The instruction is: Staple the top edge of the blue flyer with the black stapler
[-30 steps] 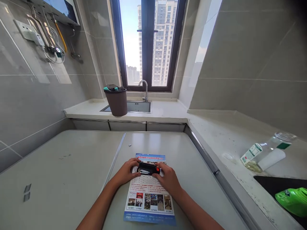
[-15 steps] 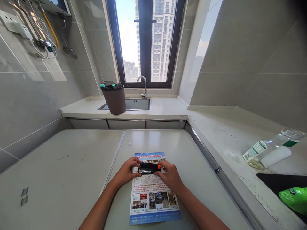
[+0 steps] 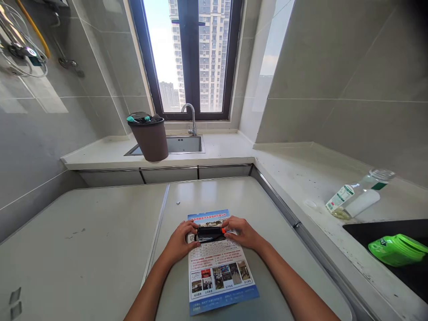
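A black, elongated object with an orange-red end (image 3: 210, 231) lies across the upper part of a printed flyer (image 3: 222, 296). Its exact kind is unclear; a thin dark part shows along its near side. My left hand (image 3: 182, 238) holds the left end between thumb and fingers. At the orange end, my right hand (image 3: 242, 232) grips with its fingertips, the thumb partly hidden. Both wrists rest low over the flyer and the light table (image 3: 110, 254) beneath it.
Beyond the table, a brown bucket (image 3: 150, 142) stands by the sink (image 3: 185, 145) and its faucet (image 3: 192, 118). On the right counter are a tilted clear bottle (image 3: 361, 196) and a green packet (image 3: 397, 249). A tiny grey bit (image 3: 178, 203) lies past the flyer.
The view has turned slightly right, so the surroundings sit further left. My right hand has shifted its fingers at the orange end. Both hands stay on the black object.
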### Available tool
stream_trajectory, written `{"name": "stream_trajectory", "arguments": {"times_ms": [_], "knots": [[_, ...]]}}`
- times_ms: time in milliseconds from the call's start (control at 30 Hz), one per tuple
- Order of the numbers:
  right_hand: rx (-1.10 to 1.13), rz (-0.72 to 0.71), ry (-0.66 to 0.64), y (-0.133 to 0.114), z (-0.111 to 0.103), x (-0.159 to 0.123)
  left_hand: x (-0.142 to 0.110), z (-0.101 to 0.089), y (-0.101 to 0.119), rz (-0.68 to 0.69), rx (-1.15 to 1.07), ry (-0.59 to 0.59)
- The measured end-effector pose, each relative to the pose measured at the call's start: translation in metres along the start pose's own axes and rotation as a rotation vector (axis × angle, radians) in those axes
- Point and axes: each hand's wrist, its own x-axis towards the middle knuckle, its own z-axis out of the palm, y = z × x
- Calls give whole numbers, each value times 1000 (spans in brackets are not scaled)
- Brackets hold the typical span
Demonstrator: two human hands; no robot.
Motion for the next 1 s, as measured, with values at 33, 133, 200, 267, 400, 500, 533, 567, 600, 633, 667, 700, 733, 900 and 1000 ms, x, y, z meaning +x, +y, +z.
{"name": "stream_trajectory", "arguments": {"times_ms": [33, 133, 200, 267, 400, 500, 533, 567, 600, 633, 667, 700, 733, 900, 1000], "knots": [[-24, -30, -10, 1, -3, 0, 0, 1, 0, -7, 11, 6], [-92, -66, -14, 4, -8, 2, 0, 4, -2, -29, 47, 14], [-126, -76, -10, 6, -8, 3, 1, 5, -3, -38, 67, 14], [-150, -95, -14, 7, -6, 4, 1, 6, -5, -44, 82, 10], [-200, -118, -14, 7, -3, 7, 3, 4, -5, -54, 96, 2], [-247, -124, -1, 5, -4, 7, 5, 3, -3, -65, 79, 1], [-264, -127, 2, 4, -4, 7, 5, 3, -3, -70, 71, 2], [-279, -129, 5, 3, -4, 7, 5, 3, -3, -74, 63, 3], [-291, -127, 10, 2, -4, 7, 5, 3, -3, -76, 56, 5], [-296, -122, 18, 0, -3, 7, 5, 3, -3, -78, 49, 6], [-294, -113, 28, -2, -1, 7, 5, 3, -3, -77, 42, 8], [-285, -96, 42, -5, 2, 8, 5, 3, -4, -73, 34, 11], [-268, -75, 55, -8, 5, 9, 5, 3, -4, -67, 27, 15], [-189, -13, 27, -20, 25, 11, 4, 1, 1, -15, -25, 37], [-168, 2, 15, -20, 30, 11, 4, -1, 10, 19, -72, 43]]}}
